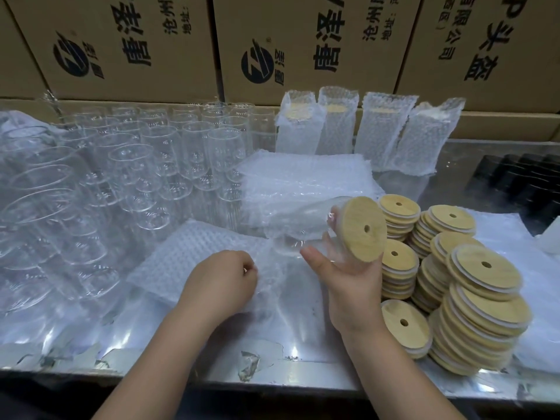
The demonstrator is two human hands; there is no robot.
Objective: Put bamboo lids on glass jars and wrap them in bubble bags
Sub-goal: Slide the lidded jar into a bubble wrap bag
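My right hand (348, 277) holds a glass jar (298, 228) on its side, a round bamboo lid (362, 227) with a small hole fitted on its mouth and facing right. The jar's base points left, at the mouth of a flat bubble bag (197, 256) lying on the table. My left hand (224, 280) pinches the open edge of that bag. Several stacks of bamboo lids (472, 301) stand to the right. A stack of flat bubble bags (303, 174) lies behind the jar.
Many empty glass jars (136, 168) crowd the left and back of the shiny metal table (181, 356). Several wrapped jars (378, 134) stand at the back against cardboard boxes (303, 43). Black items (527, 183) lie at the far right.
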